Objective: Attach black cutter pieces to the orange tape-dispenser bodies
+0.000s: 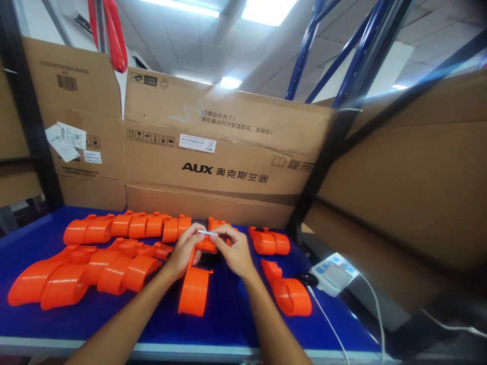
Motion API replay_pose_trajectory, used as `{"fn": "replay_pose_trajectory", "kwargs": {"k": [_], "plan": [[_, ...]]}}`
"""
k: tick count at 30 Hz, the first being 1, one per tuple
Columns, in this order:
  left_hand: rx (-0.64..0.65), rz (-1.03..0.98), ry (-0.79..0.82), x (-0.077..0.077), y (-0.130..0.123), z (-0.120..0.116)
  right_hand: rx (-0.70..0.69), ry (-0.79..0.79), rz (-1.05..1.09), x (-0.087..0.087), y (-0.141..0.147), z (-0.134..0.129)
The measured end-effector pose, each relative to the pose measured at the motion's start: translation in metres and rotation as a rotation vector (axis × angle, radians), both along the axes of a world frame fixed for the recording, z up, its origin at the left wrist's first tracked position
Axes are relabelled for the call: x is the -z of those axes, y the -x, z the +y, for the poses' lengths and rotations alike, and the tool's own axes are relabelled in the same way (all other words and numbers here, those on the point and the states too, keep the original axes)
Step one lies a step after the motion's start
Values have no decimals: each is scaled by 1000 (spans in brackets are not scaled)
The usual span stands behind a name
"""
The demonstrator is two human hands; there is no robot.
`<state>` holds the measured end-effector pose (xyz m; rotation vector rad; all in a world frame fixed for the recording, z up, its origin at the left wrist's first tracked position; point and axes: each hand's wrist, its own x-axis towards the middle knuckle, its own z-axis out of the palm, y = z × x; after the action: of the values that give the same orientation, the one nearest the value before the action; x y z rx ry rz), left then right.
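Near the middle of the blue table, my left hand [186, 252] has its fingers closed round an orange plastic part [206, 245]. Opposite it, my right hand [235, 247] pinches the right end of a small white strip [207, 232], which lies across the top of that part between both hands. The strip's left end is at my left fingertips. Just below my hands is another curved orange piece [195, 294]; whether it is joined to the held part I cannot tell. A dark object behind my hands is mostly hidden.
Rows of orange parts [108, 268] lie at the left, with more along the back [140, 225]. Others lie at the right [291, 295]. A white power strip [335, 274] with cables hangs at the right edge. Cardboard [228, 152] walls the back.
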<state>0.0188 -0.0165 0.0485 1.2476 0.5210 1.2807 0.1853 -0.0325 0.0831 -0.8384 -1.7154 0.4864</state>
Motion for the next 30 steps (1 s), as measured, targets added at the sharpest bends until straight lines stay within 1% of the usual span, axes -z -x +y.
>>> {"fn": "replay_pose_trajectory", "kwargs": {"k": [5, 11, 15, 17, 20, 22, 23, 24, 26, 28, 30], "plan": [[-14, 21, -37, 1, 1, 1, 4, -38, -3, -2, 0, -1], [-59, 27, -34, -1, 2, 1, 11, -65, 1, -4, -1, 0], [-77, 4, -18, -2, 3, 1, 28, -65, 4, -4, -4, 1], [-76, -39, -4, -3, 4, 2, 49, -60, 29, -3, -10, 5], [-50, -144, 7, -5, 9, 6, 119, -57, 177, -2, -26, 13], [-36, -215, 18, -4, 14, 12, 221, -82, 303, -2, -41, 19], [-33, -243, 26, -4, 16, 15, 262, -95, 304, -2, -48, 21], [-33, -265, 36, -3, 17, 18, 283, -98, 256, -3, -54, 23], [-35, -285, 53, -1, 19, 23, 287, -83, 71, -3, -62, 24], [-41, -283, 59, 2, 19, 26, 221, -23, -144, -3, -66, 22], [-51, -270, 62, 3, 18, 26, 121, 55, -304, -2, -66, 19]]}}
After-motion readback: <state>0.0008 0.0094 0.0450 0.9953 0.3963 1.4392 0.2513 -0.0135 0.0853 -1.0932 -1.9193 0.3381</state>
